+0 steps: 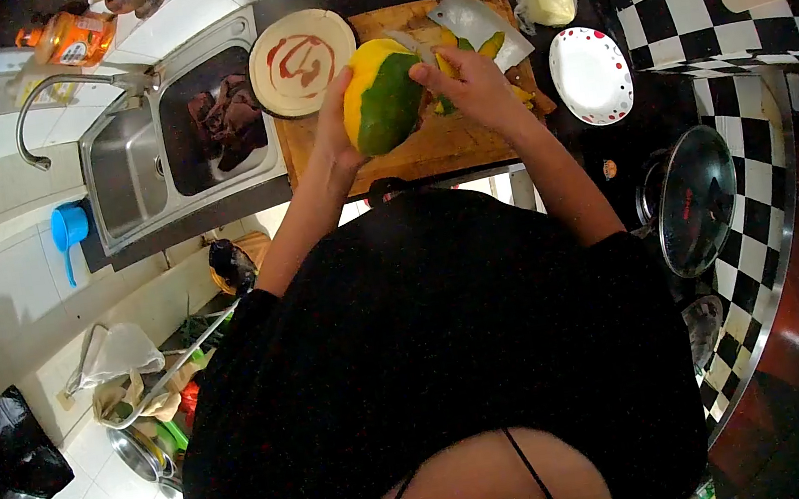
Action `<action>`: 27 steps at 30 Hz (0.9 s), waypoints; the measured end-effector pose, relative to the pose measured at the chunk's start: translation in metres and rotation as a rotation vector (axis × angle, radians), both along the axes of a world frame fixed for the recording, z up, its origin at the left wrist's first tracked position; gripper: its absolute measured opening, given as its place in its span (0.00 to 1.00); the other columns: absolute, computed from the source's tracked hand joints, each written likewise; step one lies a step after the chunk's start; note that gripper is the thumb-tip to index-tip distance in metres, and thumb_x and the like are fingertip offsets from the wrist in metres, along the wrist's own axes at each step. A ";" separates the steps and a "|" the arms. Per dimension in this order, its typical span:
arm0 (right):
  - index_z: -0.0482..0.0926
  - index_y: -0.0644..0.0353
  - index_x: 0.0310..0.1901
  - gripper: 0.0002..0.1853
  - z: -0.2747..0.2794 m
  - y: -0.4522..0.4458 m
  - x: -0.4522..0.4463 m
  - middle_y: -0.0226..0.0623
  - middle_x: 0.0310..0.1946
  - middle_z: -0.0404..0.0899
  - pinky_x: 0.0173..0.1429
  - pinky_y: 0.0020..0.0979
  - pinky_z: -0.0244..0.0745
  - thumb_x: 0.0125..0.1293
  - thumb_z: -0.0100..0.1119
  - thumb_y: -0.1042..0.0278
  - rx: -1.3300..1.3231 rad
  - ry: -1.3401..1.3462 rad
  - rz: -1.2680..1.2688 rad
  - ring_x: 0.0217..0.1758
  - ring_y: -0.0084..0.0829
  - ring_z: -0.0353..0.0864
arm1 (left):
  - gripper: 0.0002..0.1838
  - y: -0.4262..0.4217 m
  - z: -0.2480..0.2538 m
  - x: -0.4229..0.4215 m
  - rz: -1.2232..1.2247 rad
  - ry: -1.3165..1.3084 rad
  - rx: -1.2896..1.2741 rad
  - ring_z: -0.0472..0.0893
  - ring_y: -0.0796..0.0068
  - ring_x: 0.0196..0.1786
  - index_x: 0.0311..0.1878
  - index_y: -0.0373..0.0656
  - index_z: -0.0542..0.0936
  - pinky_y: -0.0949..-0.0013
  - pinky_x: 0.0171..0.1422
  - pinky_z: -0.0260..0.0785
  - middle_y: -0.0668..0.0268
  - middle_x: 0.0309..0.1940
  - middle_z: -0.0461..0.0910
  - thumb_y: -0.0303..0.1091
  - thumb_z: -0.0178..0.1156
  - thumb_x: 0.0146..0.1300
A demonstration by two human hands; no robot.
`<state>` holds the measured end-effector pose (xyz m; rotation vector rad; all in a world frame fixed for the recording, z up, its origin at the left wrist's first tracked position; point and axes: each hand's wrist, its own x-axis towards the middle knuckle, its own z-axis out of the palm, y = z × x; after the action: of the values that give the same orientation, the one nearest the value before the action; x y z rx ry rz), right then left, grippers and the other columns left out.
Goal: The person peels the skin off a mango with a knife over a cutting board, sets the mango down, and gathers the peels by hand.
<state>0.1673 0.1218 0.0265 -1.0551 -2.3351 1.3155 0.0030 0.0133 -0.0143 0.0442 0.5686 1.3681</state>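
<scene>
My left hand is wrapped round the left side of a papaya, held above the cutting board. The papaya is partly peeled: yellow shows on its left and top, green skin on its right. My right hand is closed at the fruit's right side, its thumb near the green skin. A greyish knife blade shows between the fruit and my right fingers; its handle is hidden in the hand. Green and yellow peels lie behind my right hand, partly on a wide cleaver blade.
Beneath is a wooden cutting board. A round board with reddish smears sits at its left, beside a double sink with a dark cloth. To the right are a dotted plate, a bagged pale block and a glass-lidded pan.
</scene>
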 end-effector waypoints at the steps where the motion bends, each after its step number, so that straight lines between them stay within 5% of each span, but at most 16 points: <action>1: 0.77 0.65 0.31 0.38 -0.002 0.000 0.000 0.49 0.23 0.76 0.36 0.42 0.70 0.54 0.48 0.27 0.013 -0.024 0.003 0.29 0.48 0.78 | 0.33 0.000 -0.001 -0.001 -0.026 -0.014 0.048 0.74 0.47 0.53 0.63 0.47 0.63 0.41 0.50 0.71 0.53 0.56 0.70 0.58 0.47 0.61; 12: 0.75 0.65 0.26 0.37 0.016 -0.009 -0.002 0.49 0.19 0.74 0.33 0.45 0.69 0.56 0.46 0.29 0.126 -0.115 0.014 0.26 0.50 0.76 | 0.30 0.001 0.012 0.000 0.005 0.005 -0.027 0.76 0.55 0.51 0.60 0.43 0.65 0.50 0.52 0.72 0.54 0.53 0.72 0.53 0.48 0.61; 27: 0.77 0.65 0.36 0.40 0.012 0.001 0.001 0.50 0.22 0.77 0.35 0.48 0.70 0.54 0.45 0.25 0.097 -0.073 -0.030 0.30 0.51 0.78 | 0.29 0.008 0.015 0.003 0.041 0.100 -0.002 0.77 0.59 0.50 0.59 0.39 0.65 0.57 0.52 0.73 0.54 0.51 0.73 0.50 0.48 0.60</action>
<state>0.1688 0.1224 0.0389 -1.1205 -2.3998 1.1589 0.0058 0.0213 0.0008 0.1002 0.6580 1.4112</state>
